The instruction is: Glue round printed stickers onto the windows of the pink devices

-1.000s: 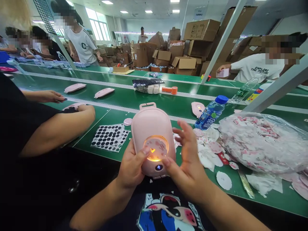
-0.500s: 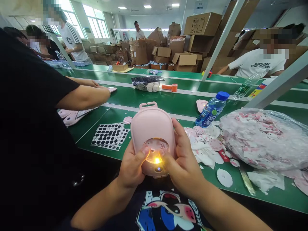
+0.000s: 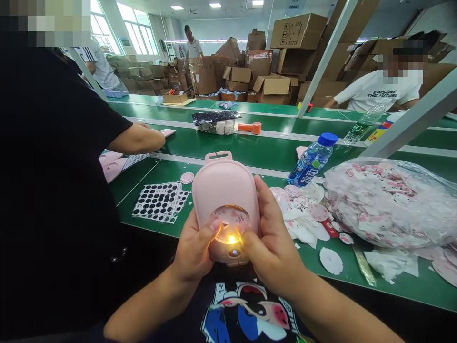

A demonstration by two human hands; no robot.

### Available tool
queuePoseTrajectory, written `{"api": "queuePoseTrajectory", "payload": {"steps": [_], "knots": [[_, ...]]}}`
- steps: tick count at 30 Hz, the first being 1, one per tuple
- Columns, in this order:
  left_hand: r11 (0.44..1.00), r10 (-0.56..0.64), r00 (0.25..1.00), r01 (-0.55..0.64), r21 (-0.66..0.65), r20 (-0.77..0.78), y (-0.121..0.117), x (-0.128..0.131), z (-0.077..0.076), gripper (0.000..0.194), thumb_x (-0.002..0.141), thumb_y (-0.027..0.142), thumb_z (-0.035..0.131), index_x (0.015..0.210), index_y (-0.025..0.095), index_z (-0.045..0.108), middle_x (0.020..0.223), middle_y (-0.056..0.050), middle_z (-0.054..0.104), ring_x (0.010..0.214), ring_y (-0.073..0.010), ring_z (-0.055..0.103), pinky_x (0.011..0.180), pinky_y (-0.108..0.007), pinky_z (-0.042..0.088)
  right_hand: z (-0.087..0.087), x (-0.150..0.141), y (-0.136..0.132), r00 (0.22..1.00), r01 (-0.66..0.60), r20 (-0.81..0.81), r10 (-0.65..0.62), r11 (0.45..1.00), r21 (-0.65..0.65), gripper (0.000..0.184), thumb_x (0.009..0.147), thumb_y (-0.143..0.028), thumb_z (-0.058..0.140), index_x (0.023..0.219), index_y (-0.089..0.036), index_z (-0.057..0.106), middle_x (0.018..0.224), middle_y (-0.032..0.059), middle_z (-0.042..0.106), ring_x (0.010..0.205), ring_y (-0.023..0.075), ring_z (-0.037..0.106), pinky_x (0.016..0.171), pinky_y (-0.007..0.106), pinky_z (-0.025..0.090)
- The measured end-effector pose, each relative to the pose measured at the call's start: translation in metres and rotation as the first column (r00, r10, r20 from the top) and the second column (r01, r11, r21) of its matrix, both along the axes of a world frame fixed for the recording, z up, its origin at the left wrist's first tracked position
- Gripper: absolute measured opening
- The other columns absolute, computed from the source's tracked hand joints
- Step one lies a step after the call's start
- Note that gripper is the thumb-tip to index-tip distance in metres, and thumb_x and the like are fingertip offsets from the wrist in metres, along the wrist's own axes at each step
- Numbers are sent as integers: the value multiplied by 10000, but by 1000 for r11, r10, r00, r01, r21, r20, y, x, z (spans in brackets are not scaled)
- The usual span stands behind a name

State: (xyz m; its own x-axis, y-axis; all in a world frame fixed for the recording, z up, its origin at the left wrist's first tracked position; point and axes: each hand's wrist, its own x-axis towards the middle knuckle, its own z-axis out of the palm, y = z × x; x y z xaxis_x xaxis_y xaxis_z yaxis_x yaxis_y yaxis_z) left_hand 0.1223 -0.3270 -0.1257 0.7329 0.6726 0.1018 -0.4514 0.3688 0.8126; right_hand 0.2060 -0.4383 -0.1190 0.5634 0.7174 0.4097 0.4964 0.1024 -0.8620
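Both my hands hold a pink rounded plastic device point(image 3: 224, 190) upright over the bench, with a small loop at its top. My left hand point(image 3: 193, 252) grips its lower left side, the thumb lying on a round transparent panel point(image 3: 230, 225). My right hand point(image 3: 271, 250) wraps the lower right side, the thumb tip also on that panel. A small orange light glows inside the panel. Beneath it sits a small dark button point(image 3: 233, 253). The device's back is hidden.
A green conveyor bench point(image 3: 214, 162) runs across the view, holding a black-dot sticker sheet point(image 3: 160, 202), a water bottle point(image 3: 310, 159), and a plastic bag of pink stickers point(image 3: 389, 205). A co-worker's black-sleeved arm point(image 3: 137, 139) is at left. Cardboard boxes point(image 3: 271, 90) are stacked behind.
My right hand has closed from raised, spread fingers onto the device's right side. The orange glow has shrunk to a small point. The view has turned, and the left co-worker has shifted.
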Motion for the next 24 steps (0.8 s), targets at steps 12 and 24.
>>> {"api": "queuePoseTrajectory", "payload": {"steps": [12, 24], "knots": [[982, 169, 971, -151, 116, -169, 34, -18, 0, 488, 554, 177, 849, 1010, 192, 676, 897, -54, 738, 764, -226, 690, 648, -290, 590, -9, 51, -18, 935, 262, 253, -249, 965, -19, 679, 872, -318, 554, 1474, -299, 239, 1437, 112, 342, 1236, 266, 469, 1022, 539, 442], [987, 123, 969, -97, 130, -213, 42, -26, -26, 535, 592, 193, 851, 1090, 201, 655, 961, -73, 739, 820, -232, 701, 682, -292, 598, -31, 62, -17, 949, 38, 303, 86, 924, -381, 343, 829, -250, 631, 1160, -233, 544, 1282, 93, 596, 1184, 220, 576, 953, 419, 511]]}}
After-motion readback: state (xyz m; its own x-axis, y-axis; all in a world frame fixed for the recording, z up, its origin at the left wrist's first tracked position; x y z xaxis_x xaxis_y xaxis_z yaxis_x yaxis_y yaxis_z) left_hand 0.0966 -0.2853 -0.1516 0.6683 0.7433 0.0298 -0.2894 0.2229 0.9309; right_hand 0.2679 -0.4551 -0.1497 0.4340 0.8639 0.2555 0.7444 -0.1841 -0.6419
